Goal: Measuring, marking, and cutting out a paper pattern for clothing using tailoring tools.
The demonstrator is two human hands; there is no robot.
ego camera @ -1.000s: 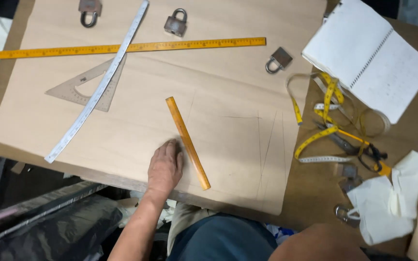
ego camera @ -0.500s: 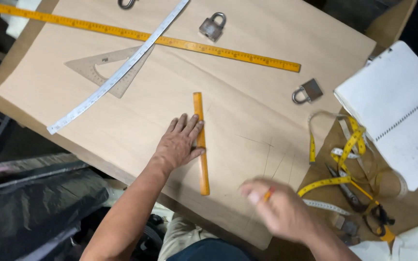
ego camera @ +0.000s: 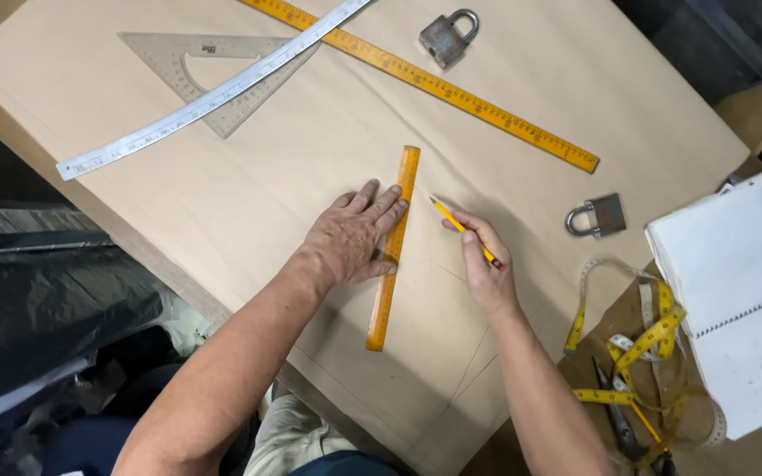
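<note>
My left hand (ego camera: 352, 236) lies flat with fingers spread on a sheet of brown paper (ego camera: 249, 203), its fingertips pressing on a short orange ruler (ego camera: 392, 251) that lies nearly upright in view. My right hand (ego camera: 484, 264) grips a yellow pencil (ego camera: 463, 230); the pencil's tip rests on the paper just right of the ruler's upper part. Faint pencil lines run across the paper below both hands.
A long yellow ruler (ego camera: 434, 85), a curved metal ruler (ego camera: 205, 92) and a clear set square (ego camera: 213, 75) lie at the top. Two padlocks (ego camera: 447, 35) (ego camera: 598, 216) rest on the paper. An open notebook (ego camera: 734, 291), yellow tape measure (ego camera: 637, 344) and scissors (ego camera: 625, 430) lie right.
My right hand has come in from the lower right with the pencil and set its tip beside the ruler. My left hand has stayed pressed on the orange ruler.
</note>
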